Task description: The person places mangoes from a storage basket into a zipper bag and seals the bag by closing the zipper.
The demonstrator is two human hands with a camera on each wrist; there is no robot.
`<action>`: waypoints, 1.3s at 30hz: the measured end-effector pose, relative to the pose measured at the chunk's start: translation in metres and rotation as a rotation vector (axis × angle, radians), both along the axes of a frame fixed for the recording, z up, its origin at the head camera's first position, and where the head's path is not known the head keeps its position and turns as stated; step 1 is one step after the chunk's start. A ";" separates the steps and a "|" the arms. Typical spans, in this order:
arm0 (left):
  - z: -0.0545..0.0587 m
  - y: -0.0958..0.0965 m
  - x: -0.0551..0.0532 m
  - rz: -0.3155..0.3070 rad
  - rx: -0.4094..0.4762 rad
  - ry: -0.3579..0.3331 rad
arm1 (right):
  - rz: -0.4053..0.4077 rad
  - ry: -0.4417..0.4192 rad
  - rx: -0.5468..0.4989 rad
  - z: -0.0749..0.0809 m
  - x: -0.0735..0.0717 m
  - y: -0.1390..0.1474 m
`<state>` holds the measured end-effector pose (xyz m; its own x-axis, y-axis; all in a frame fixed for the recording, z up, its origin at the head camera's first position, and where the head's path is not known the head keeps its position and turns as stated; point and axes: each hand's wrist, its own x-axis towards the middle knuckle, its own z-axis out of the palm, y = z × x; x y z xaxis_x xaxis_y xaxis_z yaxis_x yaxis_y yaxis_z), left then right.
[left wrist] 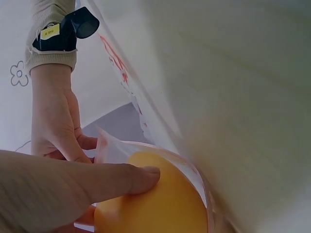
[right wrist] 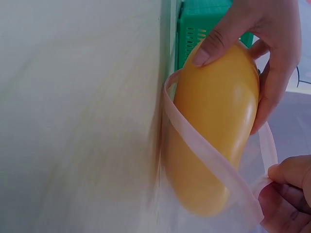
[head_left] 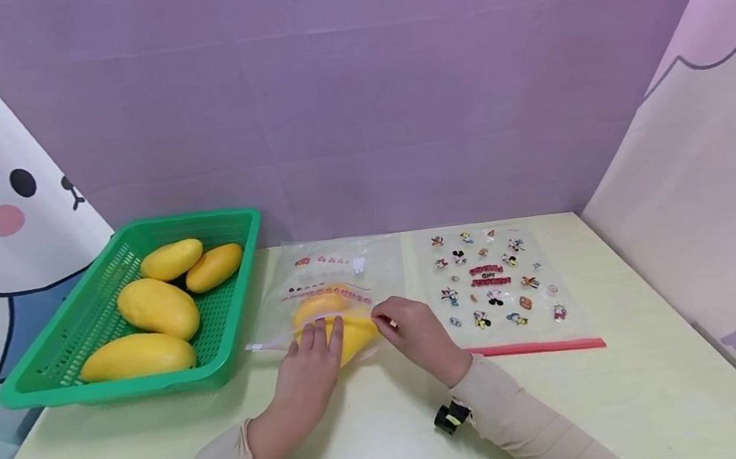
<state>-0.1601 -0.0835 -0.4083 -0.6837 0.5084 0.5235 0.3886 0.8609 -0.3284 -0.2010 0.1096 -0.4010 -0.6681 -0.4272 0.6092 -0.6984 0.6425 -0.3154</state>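
Observation:
A clear printed zip bag (head_left: 381, 262) lies at the middle of the table with its mouth spread toward the person. A yellow mango (right wrist: 218, 107) sits partly inside that mouth. My left hand (head_left: 309, 370) grips the mango, thumb (left wrist: 136, 179) on one side and fingers on the other. Beside it, my right hand (head_left: 419, 332) pinches the right end of the bag's pale rim (right wrist: 209, 155) between thumb and finger. Through the film above the rim, an orange-yellow rounded shape (head_left: 316, 307) shows; whether it is a separate mango I cannot tell.
To the left stands a green plastic basket (head_left: 234, 341) with several mangoes (head_left: 157, 309) in it. A second clear bag (head_left: 504, 305), printed with cartoon figures and edged by a red slider strip (head_left: 542, 346), lies flat on the right. A purple cloth (head_left: 355, 111) hangs behind.

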 end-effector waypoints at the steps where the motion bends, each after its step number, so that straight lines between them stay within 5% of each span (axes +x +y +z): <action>1: 0.000 0.000 -0.001 0.004 -0.004 0.002 | 0.001 0.001 -0.002 0.000 0.000 0.000; 13: -0.002 0.006 -0.006 0.040 -0.040 -0.018 | -0.029 0.020 -0.021 -0.001 0.000 -0.001; 25: -0.007 0.012 -0.016 0.042 -0.023 0.167 | -0.012 0.063 -0.044 -0.001 0.000 -0.001; 33: -0.005 0.014 -0.019 0.107 -0.101 0.022 | -0.001 0.080 -0.039 -0.002 0.000 -0.001; 39: -0.003 0.017 -0.019 0.129 -0.112 -0.025 | -0.004 0.085 -0.037 -0.002 0.000 0.000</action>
<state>-0.1795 -0.0664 -0.4117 -0.7593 0.4696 0.4505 0.2863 0.8627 -0.4168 -0.2007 0.1091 -0.4031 -0.6151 -0.4005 0.6791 -0.7209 0.6345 -0.2787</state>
